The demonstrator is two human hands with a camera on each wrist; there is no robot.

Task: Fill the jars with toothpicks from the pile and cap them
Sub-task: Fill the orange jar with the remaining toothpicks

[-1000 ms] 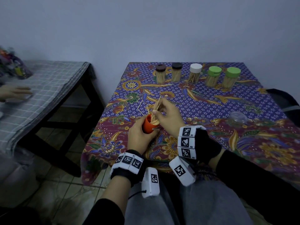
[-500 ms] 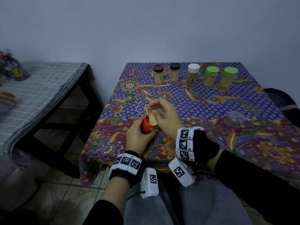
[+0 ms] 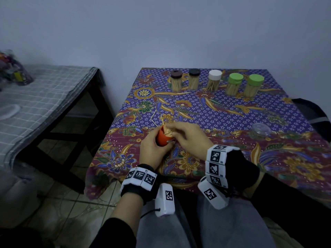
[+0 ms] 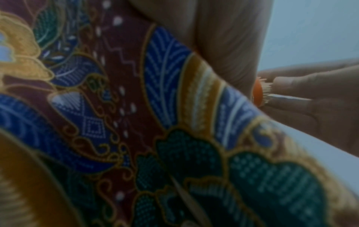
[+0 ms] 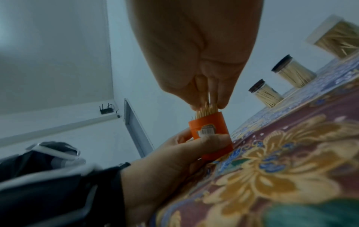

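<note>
- Now lower than a second ago: toothpick bundle [image 3: 168,131] sunk into the orange jar [image 3: 162,139], only the tips showing above the rim.
- Left hand [image 3: 154,147] wrapped round the jar, holding it tilted on the batik tablecloth [image 3: 232,113] near the front edge.
- Right hand [image 3: 188,138] just above the mouth, fingertips [image 5: 223,102] pinched on the tips, pressing them down.
- Few loose toothpicks [image 3: 153,116] left just beyond the jar, so filling likely near its end.
- Five capped jars [image 3: 215,83] lined along the far edge; clear lid [image 3: 258,129] well to the right, probably next.
</note>
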